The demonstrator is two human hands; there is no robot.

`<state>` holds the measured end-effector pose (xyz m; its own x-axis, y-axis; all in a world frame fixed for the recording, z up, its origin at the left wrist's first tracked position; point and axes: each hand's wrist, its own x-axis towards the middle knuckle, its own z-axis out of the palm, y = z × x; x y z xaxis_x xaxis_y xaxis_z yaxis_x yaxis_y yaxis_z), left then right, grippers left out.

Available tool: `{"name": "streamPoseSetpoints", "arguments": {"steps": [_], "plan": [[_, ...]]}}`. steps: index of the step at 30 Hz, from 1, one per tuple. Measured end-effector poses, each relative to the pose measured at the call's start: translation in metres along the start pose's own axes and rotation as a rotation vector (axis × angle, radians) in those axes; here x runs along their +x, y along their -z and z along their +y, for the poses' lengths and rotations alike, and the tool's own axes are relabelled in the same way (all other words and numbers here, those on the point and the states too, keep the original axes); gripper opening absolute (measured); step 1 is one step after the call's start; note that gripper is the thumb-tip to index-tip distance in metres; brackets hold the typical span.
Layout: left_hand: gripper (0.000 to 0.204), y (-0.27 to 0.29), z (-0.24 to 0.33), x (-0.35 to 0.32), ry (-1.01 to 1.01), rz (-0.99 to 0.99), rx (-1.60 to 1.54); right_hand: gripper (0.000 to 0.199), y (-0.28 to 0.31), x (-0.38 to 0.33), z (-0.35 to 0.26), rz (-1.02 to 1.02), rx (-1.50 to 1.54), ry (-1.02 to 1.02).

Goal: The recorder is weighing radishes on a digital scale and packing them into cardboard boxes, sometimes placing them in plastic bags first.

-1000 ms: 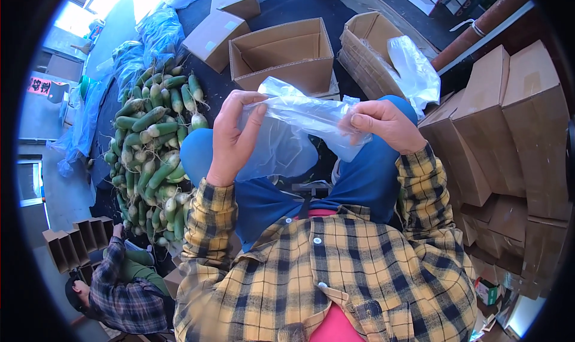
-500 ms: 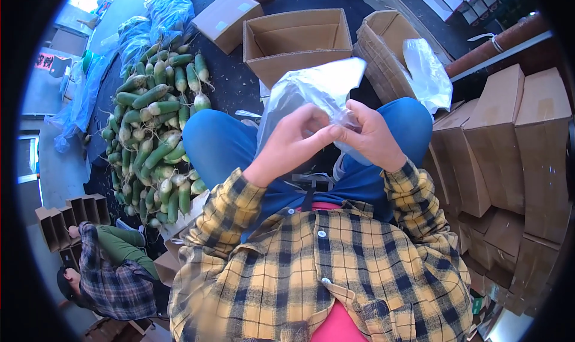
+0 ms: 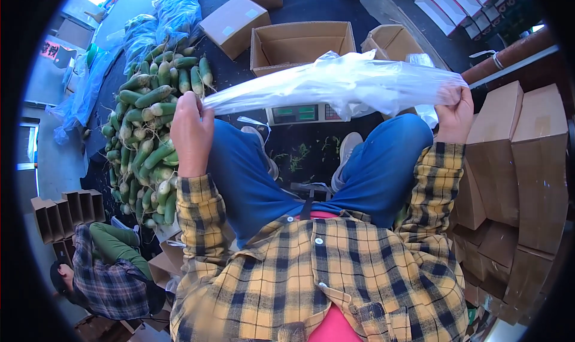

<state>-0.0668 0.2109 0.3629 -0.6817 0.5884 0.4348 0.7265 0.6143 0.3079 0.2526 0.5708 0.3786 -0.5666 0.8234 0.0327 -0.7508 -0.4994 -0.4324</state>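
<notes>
A translucent plastic bag (image 3: 323, 85) is stretched taut across in front of me, above my knees. My left hand (image 3: 191, 132) grips one end of it, beside the heap of green radishes (image 3: 147, 144). At the other end, my right hand (image 3: 456, 109) is closed on the bag, level with my right knee. Behind the bag stands an open cardboard box (image 3: 302, 39), its lower part hidden. A scale with a display panel (image 3: 293, 114) shows partly beneath the bag, between my knees.
Closed cardboard boxes (image 3: 539, 132) are stacked on my right. A second open carton (image 3: 392, 41) stands beyond the bag at right. Blue plastic sheeting (image 3: 178, 15) lies at the far left. Another person (image 3: 117, 282) sits at lower left near narrow cartons (image 3: 66, 216).
My hands, which were close together at the bunched bag, have moved wide apart. The bag is now pulled out lengthwise between them, and the scale has come into sight.
</notes>
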Motion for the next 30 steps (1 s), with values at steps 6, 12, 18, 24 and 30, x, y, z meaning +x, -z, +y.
{"name": "streamPoseSetpoints", "arguments": {"steps": [6, 12, 18, 24, 30], "plan": [[0.090, 0.001, 0.092, -0.007, -0.315, -0.088, -0.360, 0.023, -0.068, -0.030, 0.073, -0.148, -0.908, 0.037], [0.056, -0.054, 0.089, 0.050, -0.330, -0.026, -0.298, 0.020, -0.109, -0.043, 0.095, -0.560, -1.234, -0.160], [0.015, -0.069, 0.032, 0.093, 0.130, -0.101, -0.928, 0.018, -0.065, -0.018, 0.067, -0.618, -2.096, 0.312], [0.020, -0.058, -0.004, 0.123, 0.116, 0.165, -0.481, 0.025, -0.054, 0.031, 0.046, -0.318, -2.306, 0.655], [0.037, -0.057, -0.017, 0.135, 0.166, 0.063, -0.098, 0.031, -0.074, 0.079, 0.068, -0.356, -2.262, 0.593]]}}
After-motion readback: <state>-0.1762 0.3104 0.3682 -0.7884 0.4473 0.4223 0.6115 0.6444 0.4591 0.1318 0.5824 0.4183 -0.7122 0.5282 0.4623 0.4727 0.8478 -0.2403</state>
